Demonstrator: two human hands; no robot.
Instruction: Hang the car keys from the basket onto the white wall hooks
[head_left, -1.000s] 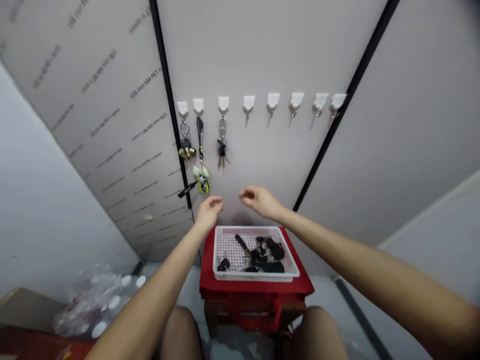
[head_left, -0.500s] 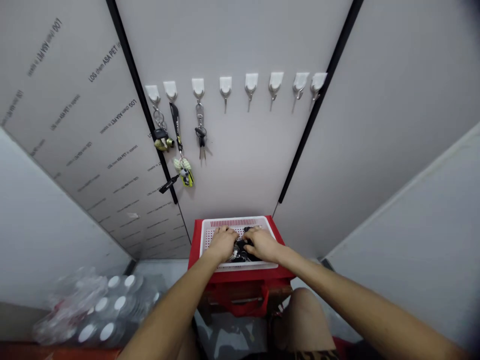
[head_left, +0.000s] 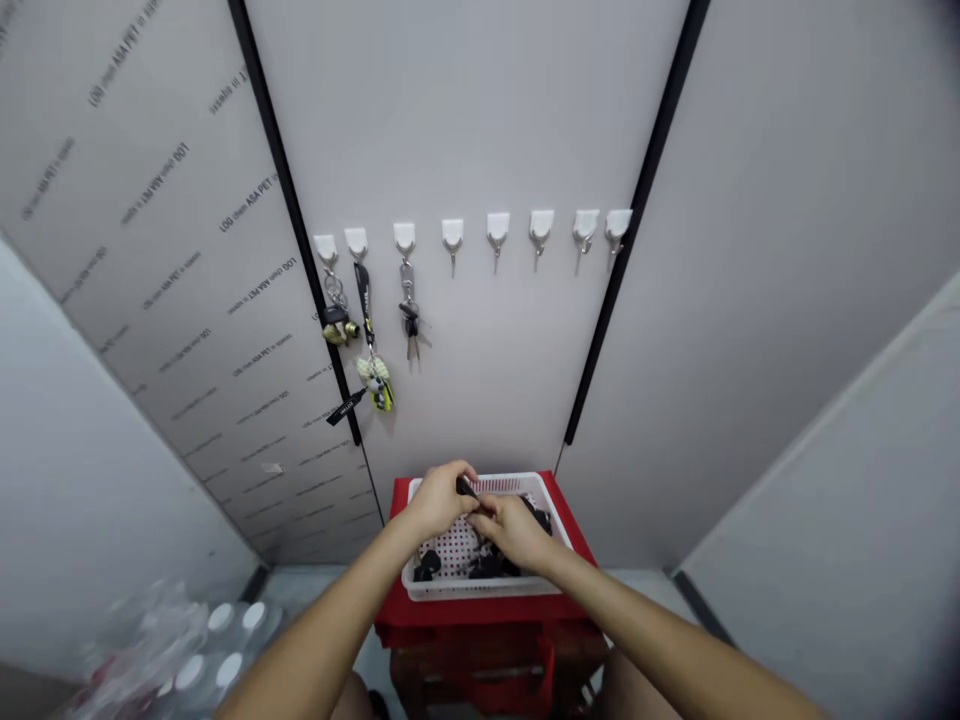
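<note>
Just above the white perforated plastic basket (head_left: 480, 590), the left hand (head_left: 439, 502) and right hand (head_left: 514, 532) meet, fingers bunched around a slim black key-like piece (head_left: 466, 487), apparently keeping it over the basket; which hand clamps it is hidden. Loose black keys (head_left: 427, 565) lie inside, with open wall room up to the white wall hooks (head_left: 495, 228) beyond

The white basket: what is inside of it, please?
The white basket holds black keys on its perforated floor. The left hand and right hand cover the middle, so what lies under them cannot be seen.
</note>
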